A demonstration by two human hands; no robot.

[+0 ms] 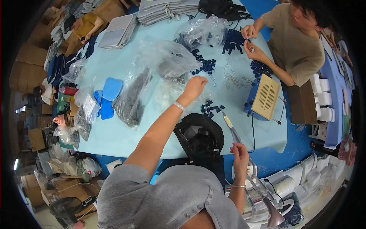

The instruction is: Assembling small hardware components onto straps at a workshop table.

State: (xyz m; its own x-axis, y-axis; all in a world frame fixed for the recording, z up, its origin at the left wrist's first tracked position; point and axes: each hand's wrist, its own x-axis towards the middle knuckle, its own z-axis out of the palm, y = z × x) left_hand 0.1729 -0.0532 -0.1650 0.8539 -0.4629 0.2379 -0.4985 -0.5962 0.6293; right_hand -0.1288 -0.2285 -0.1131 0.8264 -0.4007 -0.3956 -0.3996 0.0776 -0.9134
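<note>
Two hands apart, left hand (195, 86) fisted over metal rings (232, 80), right hand (239, 152) pinching something small.

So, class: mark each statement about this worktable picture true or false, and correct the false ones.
1. The left hand reaches out over the table. True.
2. The right hand rests on the blue pads. False: it is raised near the table's near edge, far from them.
3. A co-worker sits at the far right of the table. True.
4. The table cover is red. False: it is light blue.
5. The black bag lies at the near edge. True.
</note>
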